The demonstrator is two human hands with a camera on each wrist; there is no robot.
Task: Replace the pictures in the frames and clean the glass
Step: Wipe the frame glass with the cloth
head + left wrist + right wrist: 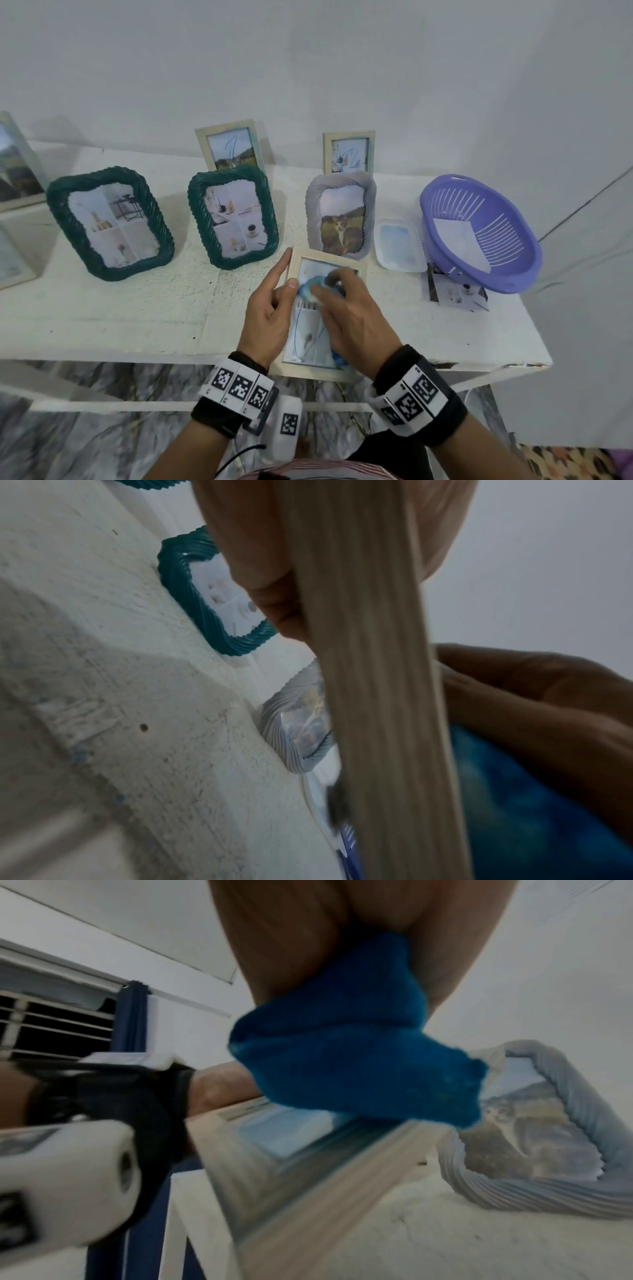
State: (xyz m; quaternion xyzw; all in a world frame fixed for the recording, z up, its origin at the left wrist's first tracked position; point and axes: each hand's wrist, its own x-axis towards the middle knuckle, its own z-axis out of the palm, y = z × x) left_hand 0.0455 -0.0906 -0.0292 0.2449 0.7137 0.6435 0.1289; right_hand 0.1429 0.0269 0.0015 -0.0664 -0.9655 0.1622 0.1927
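Left hand (269, 317) gripping frame (327, 255) at bench (137, 308) front edge; right hand (352, 317) clutching cloth (308, 291). Risk: hard wiping tipping frame off.

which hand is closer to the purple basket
Right. The right hand, wiping the wooden frame with the blue cloth, lies on the side toward the purple basket. The left hand holds the frame's far edge, farther from it.
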